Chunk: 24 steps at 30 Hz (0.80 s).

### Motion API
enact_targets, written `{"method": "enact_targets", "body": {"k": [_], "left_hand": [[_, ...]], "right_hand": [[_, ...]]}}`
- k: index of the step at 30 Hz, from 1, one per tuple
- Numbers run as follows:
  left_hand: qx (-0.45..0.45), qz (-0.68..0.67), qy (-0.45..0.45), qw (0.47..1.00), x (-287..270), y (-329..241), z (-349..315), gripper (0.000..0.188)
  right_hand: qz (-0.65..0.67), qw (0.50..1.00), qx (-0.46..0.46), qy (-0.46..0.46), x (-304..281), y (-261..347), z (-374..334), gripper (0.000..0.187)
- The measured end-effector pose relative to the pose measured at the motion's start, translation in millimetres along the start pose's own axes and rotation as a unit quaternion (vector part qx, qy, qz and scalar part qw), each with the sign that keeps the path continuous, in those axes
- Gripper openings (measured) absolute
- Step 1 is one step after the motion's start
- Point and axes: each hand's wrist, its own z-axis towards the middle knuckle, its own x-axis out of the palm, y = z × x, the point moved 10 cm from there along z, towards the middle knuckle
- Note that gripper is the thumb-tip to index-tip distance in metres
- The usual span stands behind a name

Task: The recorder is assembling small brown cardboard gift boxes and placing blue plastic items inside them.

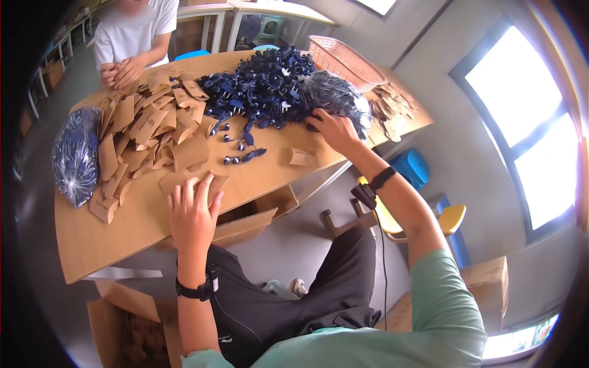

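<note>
Far left of the pile, that dark-blue tangle of earphones, a clear bag sits bulging with more dark stuff. Moving right, a co-worker's hands meet together, left of the pile and apart from it. Then come the boxes, brown and heaped, running right up to the pile's left side!

Now the left hand, nearer the wearer than the pile: fingers loosely spread, slightly bent, resting on a flat-looking box, not wrapped around it. Just in front of the pile lie a few loose earphones, pulled clear of the tangle. Further right, nearer the wearer than the pile, one lone box.

And the right hand, at the pile's right end! Its fingers curl down by the dark bag that butts against the pile; whether they have hold of anything, I can't tell. Beyond that bag, right of the pile, a pink basket, then scattered brown cards.

The step in hand, I'd judge: steadying a box while reaching. The next move calls for a light, precise fingertip grip, without dragging the tangle.
</note>
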Motion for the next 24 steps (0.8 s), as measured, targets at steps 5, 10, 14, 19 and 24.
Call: {"method": "enact_targets", "body": {"k": [5,10,14,19,24], "left_hand": [[-0.014,-0.035,0.016,0.999,4.2,2.1,1.5,0.038],[-0.035,-0.058,0.046,0.997,8.3,3.0,1.9,0.039],[-0.035,-0.043,0.039,0.998,9.5,2.9,3.0,0.041],[-0.043,-0.057,0.047,0.996,6.0,1.7,6.1,0.035],[-0.034,-0.072,0.031,0.996,4.3,0.8,6.0,0.033]], "right_hand": [[-0.025,0.995,-0.07,-0.072,5.2,-8.9,8.6,0.023],[-0.001,0.995,-0.041,-0.091,7.1,-32.8,13.9,0.019],[0.032,0.995,0.007,-0.094,13.0,-64.3,20.3,0.022],[0.142,0.986,0.055,-0.072,28.0,-88.2,15.7,0.025],[0.39,0.903,0.135,-0.122,26.1,-106.3,-6.9,0.021]]}}
